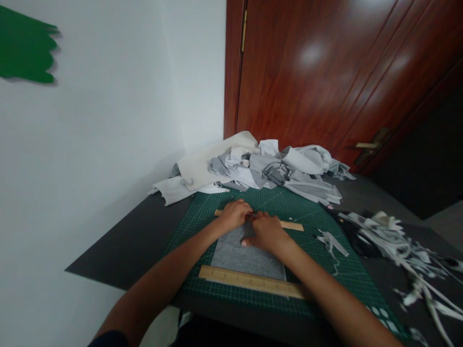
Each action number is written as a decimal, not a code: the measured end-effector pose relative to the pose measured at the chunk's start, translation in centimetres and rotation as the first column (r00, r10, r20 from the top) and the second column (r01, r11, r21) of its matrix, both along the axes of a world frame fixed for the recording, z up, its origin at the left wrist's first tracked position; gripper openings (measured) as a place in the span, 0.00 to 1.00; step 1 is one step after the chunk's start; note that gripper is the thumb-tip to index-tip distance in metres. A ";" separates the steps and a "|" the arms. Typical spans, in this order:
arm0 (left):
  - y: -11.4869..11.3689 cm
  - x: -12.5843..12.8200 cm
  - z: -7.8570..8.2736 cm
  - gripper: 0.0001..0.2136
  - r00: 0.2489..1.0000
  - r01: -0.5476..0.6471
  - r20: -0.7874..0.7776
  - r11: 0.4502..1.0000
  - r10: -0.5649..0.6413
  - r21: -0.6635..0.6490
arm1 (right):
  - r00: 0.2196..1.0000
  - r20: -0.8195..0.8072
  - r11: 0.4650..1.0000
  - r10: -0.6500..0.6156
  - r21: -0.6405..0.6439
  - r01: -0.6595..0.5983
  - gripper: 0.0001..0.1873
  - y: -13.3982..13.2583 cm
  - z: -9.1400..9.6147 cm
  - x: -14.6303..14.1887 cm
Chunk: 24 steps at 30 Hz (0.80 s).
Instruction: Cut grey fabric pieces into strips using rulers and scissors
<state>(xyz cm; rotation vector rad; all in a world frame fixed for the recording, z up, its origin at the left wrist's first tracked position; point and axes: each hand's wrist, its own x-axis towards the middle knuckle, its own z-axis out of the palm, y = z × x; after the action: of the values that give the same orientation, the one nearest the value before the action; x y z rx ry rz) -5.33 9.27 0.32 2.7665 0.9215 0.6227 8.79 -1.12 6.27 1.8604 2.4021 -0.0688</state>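
Gray cloth (235,253) lies flat on a green cutting mat (191,233), in front of the person, between two wooden rulers. The near ruler (249,281) runs along its near edge; the far ruler (292,225) lies at its far end, partly under the hands. Both arms reach forward and draw inward, so the hands meet nearly side by side there. The left hand (236,214) is palm down with its fingers bent over the far ruler. The right hand (266,232) has its fingers forward at that ruler and its thumb spread apart, down on the cloth. Whether either hand's fingers are closed on something can't be made out.

Right of the hands, a small scrap (334,242) lies on the mat. Under the mat is a dark table (144,241), with a heap of strips (390,241) on the right and a pile of white and gray fabric (260,166) along the back. Behind stand a white wall (108,120) bearing a green patch (25,46), and a reddish-brown door (307,86) with a metal handle (369,145).
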 end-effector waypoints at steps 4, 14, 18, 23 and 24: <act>0.1 -0.1 -0.1 0.12 1.000 -0.012 -0.011 1.000 0.012 -0.001 | 1.000 0.014 1.000 -0.005 -0.003 0.005 0.39 -0.1 0.2 -0.1; 0.3 -0.5 0.4 0.11 1.000 -0.010 0.009 0.999 0.011 -0.045 | 1.000 0.005 1.000 -0.003 -0.011 0.003 0.39 -0.1 0.2 -0.1; 0.8 -0.9 0.5 0.10 1.000 -0.008 0.026 0.997 0.010 -0.074 | 1.000 0.000 1.000 -0.007 -0.024 0.007 0.41 -0.2 0.4 -0.2; 1.0 -1.2 0.7 0.08 1.000 0.015 0.029 0.996 -0.012 -0.088 | 1.000 0.002 0.999 -0.017 -0.043 0.017 0.40 -0.3 0.8 -0.2; 1.0 -1.2 0.7 0.08 0.999 0.018 0.030 0.996 -0.016 -0.087 | 1.000 0.003 0.999 -0.018 -0.045 0.018 0.40 -0.3 0.8 -0.2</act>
<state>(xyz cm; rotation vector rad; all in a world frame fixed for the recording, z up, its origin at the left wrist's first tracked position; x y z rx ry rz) -6.49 10.30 1.03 2.6778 0.8962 0.6038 8.59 -1.46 7.05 1.8612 2.3622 -0.1202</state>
